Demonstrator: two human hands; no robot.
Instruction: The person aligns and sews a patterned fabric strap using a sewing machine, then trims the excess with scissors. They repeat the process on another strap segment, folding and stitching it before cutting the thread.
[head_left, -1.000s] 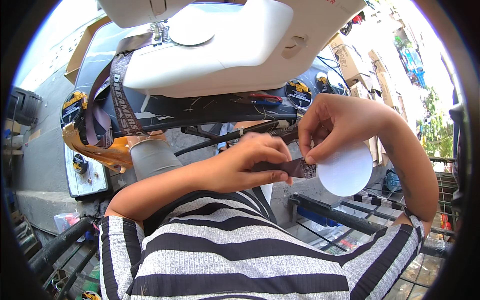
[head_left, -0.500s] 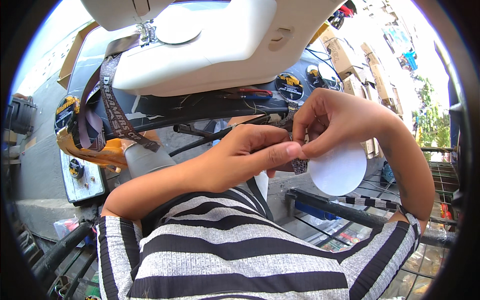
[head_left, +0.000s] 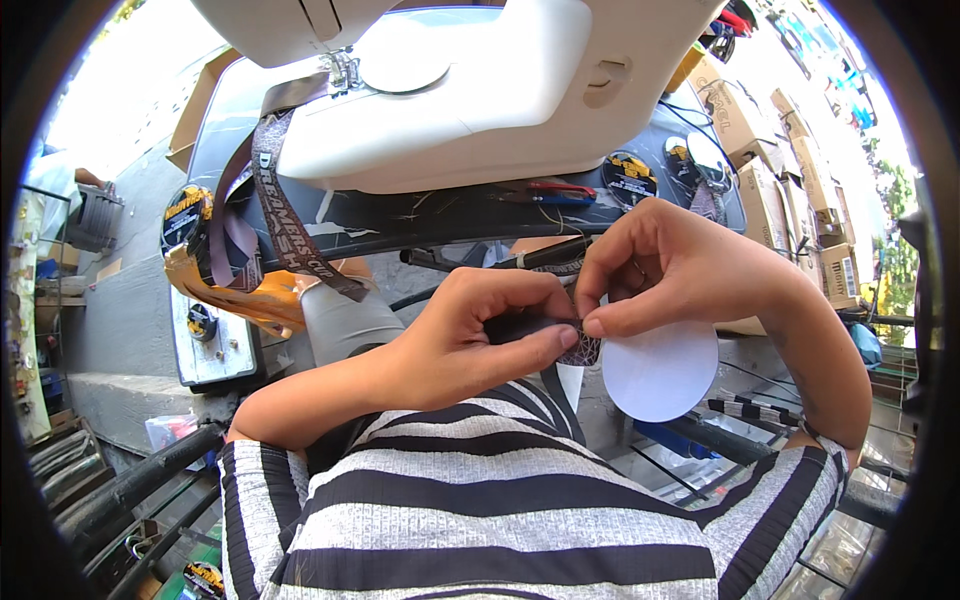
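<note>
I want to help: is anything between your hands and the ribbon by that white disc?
Nothing visible is in the way: the left hand and right hand both pinch the dark patterned ribbon, beside the white disc.

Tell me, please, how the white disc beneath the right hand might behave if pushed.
The white disc looks stiff, as its face shows no sag. Its round rim could let it roll; its smooth-looking face may slip.

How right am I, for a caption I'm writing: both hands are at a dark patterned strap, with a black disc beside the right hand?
Only the disc's colour is wrong: the head view shows a white disc beside the right hand. That hand and the left hand are at the dark patterned strap.
</note>
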